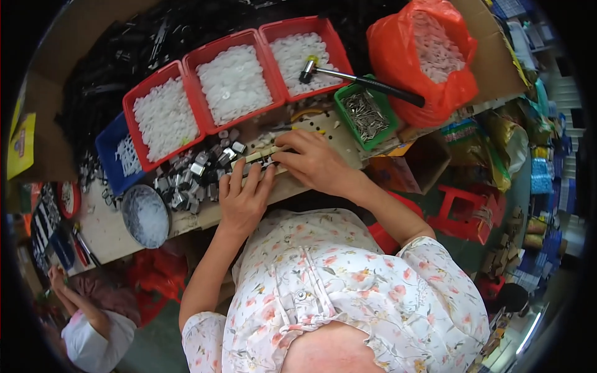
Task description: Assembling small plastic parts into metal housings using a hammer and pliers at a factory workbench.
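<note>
At the near edge of the table a long, narrow cream-coloured block lies with a dark piece set along it. My left hand has its fingers bent over the near side of this block, gripping it. From the right, my right hand reaches over the block's other end. Its thumb and fingers are pinched together there, and what they hold is too small and covered to name. Just left of the block lies a heap of small shiny metal and dark caps.
Red trays of white discs stand behind, beside a blue tray and a metal bowl. A mallet lies across a green tray of metal pins. A red bag stands far right. Another person sits lower left.
</note>
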{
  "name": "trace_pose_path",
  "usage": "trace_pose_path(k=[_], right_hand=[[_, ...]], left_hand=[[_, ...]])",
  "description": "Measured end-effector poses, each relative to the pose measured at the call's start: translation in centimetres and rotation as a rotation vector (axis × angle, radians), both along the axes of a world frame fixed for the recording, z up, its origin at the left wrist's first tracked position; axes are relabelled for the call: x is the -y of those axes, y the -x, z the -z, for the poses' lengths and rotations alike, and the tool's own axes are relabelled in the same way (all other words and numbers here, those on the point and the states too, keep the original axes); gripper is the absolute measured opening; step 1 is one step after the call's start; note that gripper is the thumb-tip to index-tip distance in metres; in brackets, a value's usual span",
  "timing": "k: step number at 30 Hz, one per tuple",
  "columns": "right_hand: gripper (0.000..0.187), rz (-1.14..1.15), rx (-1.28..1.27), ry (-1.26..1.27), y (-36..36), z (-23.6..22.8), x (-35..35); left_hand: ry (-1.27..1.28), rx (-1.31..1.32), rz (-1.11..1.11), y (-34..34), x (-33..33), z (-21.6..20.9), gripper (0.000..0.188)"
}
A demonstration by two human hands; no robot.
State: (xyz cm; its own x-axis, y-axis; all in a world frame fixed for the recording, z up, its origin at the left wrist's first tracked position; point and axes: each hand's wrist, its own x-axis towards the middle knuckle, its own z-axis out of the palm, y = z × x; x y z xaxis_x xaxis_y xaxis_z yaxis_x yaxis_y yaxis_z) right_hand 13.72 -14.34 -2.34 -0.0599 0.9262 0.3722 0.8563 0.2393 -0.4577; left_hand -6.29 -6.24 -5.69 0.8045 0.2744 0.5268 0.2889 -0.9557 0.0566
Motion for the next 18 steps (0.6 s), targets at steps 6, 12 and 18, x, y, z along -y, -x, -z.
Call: trace_pose_path(k=[6, 12, 18], right_hand=[[0.017, 0.413, 0.183, -0.225, -8.6, -8.7, 2.4], [0.011, 0.672, 0.34, -0.195, -21.7, -10.1, 2.9], [0.03, 0.792, 0.589, 0.271, -32.1, -7.8, 2.6]], left_hand=[[-0.053, -0.012, -0.003, 0.1, -0.7, 0.4, 0.033], [-0.013, -0.013, 0.007, 0.3, -0.8, -0.1, 0.032], [0.144, 0.004, 0.063, 0.7, -0.5, -1.8, 0.036]])
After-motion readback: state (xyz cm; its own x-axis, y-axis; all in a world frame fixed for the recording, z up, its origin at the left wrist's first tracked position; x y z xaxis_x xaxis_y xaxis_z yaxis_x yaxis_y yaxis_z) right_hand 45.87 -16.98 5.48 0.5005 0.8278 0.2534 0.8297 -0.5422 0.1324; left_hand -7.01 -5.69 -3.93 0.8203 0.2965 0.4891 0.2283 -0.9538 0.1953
